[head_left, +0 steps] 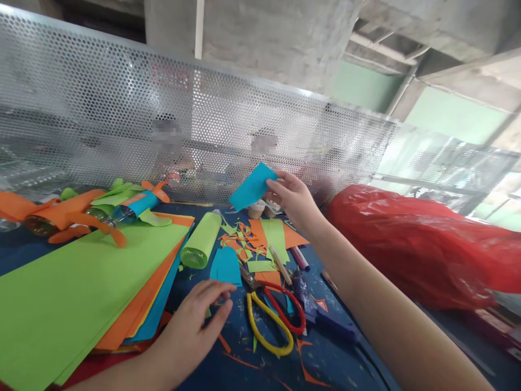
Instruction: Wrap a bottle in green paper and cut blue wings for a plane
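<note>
Between the fingertips of my right hand [291,194] a blue paper piece [253,187] is pinched by its right end, raised above the table. My left hand [201,320] hovers low over the table, fingers a little curled and thumb apart, with nothing between them. Just beyond its fingertips lies another blue paper piece [226,266] with a rounded top. Scissors [271,317] with one yellow and one red handle rest to the right of that hand. Behind the blue piece a bottle wrapped in green paper [202,239] lies on its side.
A stack of coloured sheets [101,282] covers the left, with paper-wrapped bottles [134,206] behind it. Paper scraps [244,239], markers [300,258] and a blue glue gun [325,315] lie centre-right. A red plastic bag [407,244] fills the right; a perforated metal screen [244,119] stands behind.
</note>
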The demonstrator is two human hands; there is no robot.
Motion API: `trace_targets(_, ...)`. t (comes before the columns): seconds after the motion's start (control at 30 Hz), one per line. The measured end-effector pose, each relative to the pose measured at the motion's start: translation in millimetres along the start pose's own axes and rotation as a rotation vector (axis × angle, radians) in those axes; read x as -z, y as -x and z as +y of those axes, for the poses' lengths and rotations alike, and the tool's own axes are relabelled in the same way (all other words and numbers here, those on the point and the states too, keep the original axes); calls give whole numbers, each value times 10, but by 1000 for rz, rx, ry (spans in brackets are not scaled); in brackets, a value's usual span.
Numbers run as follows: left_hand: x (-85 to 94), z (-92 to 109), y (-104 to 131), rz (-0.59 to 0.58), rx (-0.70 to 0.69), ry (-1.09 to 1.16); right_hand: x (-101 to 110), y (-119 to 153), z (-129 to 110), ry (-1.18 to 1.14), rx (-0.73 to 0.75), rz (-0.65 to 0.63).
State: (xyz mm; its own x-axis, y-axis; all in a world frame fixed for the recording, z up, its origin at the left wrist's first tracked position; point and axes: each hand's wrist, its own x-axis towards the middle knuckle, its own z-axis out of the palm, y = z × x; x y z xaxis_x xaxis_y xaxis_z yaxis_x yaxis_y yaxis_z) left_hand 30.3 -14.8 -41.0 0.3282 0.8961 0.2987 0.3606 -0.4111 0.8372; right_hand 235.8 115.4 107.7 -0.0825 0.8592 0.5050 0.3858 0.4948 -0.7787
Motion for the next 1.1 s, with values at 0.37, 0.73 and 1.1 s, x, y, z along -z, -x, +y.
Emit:
trace_targets(0.37, 124, 219, -90, 41, 564, 994, -154, 1728, -380, -39, 10, -841)
trace_targets(0.73, 94, 207, -121, -8, 610, 984, -292, 1946, -11, -144, 89, -859)
trace_targets(1.1, 107, 211, -156, -4, 655, 1023, -288, 1969, -18, -211, 179, -775)
